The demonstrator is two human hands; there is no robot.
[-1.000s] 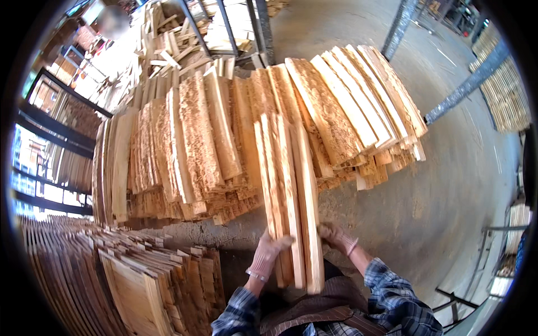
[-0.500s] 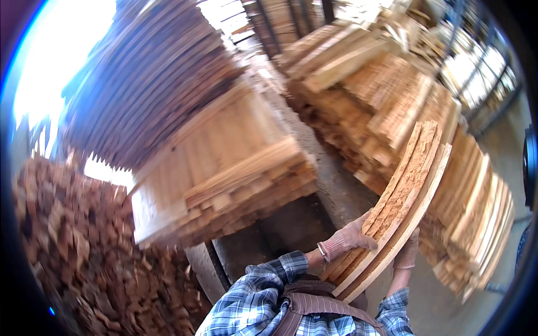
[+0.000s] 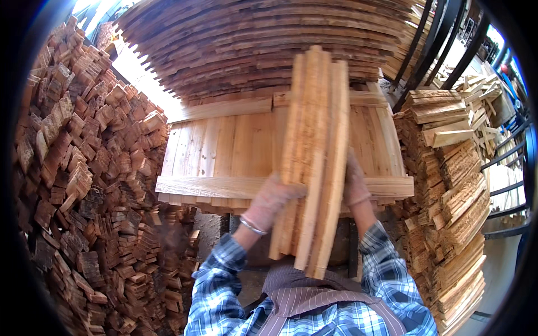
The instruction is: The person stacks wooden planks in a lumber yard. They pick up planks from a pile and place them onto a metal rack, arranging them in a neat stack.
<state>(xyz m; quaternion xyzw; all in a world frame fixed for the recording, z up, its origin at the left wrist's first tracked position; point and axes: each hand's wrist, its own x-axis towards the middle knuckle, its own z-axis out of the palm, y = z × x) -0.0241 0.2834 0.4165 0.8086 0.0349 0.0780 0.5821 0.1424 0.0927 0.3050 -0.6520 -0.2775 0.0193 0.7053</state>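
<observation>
Between my two gloved hands is a bundle of long wooden slats (image 3: 315,129), held lengthwise in front of me. My left hand (image 3: 273,204) grips its left side, the thumb lying over the top. On the other side my right hand (image 3: 355,180) clasps the bundle, its fingers partly hidden behind the wood. Beneath the far part of the bundle is a stack of boards (image 3: 235,143), laid side by side with a crosswise slat (image 3: 218,186) along the near edge and others along the far edge.
A tall pile of stacked slats (image 3: 252,47) rises behind the boards. Heaped short wood pieces (image 3: 106,168) fill the left side. More stacked wood (image 3: 457,224) lines the right, near dark metal bars (image 3: 434,42) and a blue-edged rack.
My view has turned left, from the right-hand wood stack to the board stack. The slat bundle has swung over with my hands and now points away from me above the boards.
</observation>
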